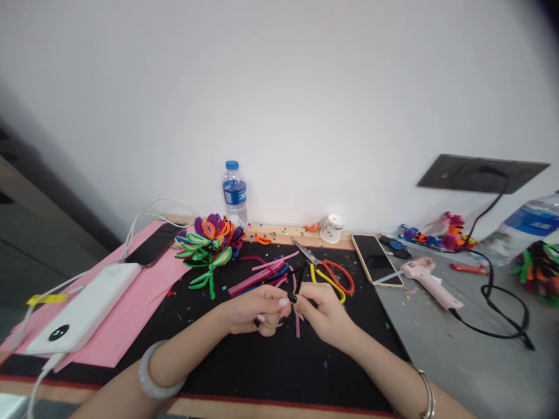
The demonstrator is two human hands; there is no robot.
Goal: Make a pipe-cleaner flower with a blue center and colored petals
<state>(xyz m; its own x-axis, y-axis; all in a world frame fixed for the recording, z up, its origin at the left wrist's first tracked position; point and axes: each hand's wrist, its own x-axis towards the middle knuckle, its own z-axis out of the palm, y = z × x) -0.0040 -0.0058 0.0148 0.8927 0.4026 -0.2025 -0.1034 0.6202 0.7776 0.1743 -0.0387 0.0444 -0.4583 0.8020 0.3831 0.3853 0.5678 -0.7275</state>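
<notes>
Together, left hand [257, 311] and right hand [323, 311] pinch a black pipe cleaner [300, 278], fingers largely hiding it.

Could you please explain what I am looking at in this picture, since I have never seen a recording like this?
There is no machine here: a person works with two bare hands, filmed by one camera worn on the head, looking forward and down at a desk against a white wall. The left hand and right hand meet over a black mat, pinching a thin dark pipe cleaner between them; each grip looks closed on it. Behind lie cut pink strips, scissors and a finished flower. To the left are a pink sheet and a white power bank. At the wall stand a water bottle and a small white jar. To the right lie a phone and a pink glue gun.
</notes>
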